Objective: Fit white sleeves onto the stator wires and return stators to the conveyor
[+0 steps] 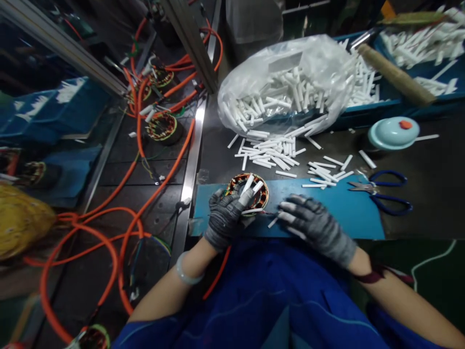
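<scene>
A round motor stator [264, 190] with copper windings sits on a blue mat [348, 213], and several white sleeves [257, 188] stick out of it. My left hand [227, 213], in a grey striped glove, is wrapped on the stator's near left side, its fingers against the sleeves. To the right, my gloved right hand [316, 225] is just above the mat, its fingers closed together. A short white tube [272, 222] is at its fingertips, beside a dark lead from the stator. The fingers partly hide the grip.
Loose white tubes [272, 154] lie beyond the mat, before a clear plastic bag [247, 77] of more. Blue-handled scissors [390, 196], a light-blue lidded container [392, 133] and a wooden-handled hammer [395, 75] are on the right. Orange cables [140, 116] and other stators [163, 127] occupy the left.
</scene>
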Available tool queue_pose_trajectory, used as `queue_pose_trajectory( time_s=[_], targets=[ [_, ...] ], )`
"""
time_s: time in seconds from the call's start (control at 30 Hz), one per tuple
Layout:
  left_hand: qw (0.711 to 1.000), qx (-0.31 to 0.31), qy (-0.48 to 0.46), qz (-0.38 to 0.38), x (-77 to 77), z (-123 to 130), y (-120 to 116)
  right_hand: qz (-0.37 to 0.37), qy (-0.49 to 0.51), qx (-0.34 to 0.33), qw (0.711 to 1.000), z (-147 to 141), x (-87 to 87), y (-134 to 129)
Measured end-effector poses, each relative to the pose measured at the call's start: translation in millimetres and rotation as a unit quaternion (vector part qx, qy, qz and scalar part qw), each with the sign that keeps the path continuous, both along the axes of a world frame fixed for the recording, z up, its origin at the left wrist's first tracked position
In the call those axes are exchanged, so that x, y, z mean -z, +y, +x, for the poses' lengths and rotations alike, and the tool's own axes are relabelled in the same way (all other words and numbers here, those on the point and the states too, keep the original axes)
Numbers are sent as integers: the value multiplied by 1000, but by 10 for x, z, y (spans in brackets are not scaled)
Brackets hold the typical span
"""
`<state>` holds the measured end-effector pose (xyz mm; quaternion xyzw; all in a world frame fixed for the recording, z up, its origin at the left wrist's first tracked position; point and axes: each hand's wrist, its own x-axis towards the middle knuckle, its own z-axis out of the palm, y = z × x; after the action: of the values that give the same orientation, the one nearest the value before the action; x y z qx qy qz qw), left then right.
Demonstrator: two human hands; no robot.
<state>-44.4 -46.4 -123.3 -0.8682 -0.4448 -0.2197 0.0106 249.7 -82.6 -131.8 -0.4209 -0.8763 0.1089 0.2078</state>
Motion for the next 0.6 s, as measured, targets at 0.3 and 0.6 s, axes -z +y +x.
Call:
queue_pose_trajectory(
  time_s=[0.3, 0.6],
  targets=[
    [1000, -16, 21, -11, 61, 54, -6, -88, 182, 67, 977, -94, 103, -44],
    [999, 2, 33, -6, -44, 59, -29, -207, 337, 141, 908, -300, -354, 13]
  ],
)
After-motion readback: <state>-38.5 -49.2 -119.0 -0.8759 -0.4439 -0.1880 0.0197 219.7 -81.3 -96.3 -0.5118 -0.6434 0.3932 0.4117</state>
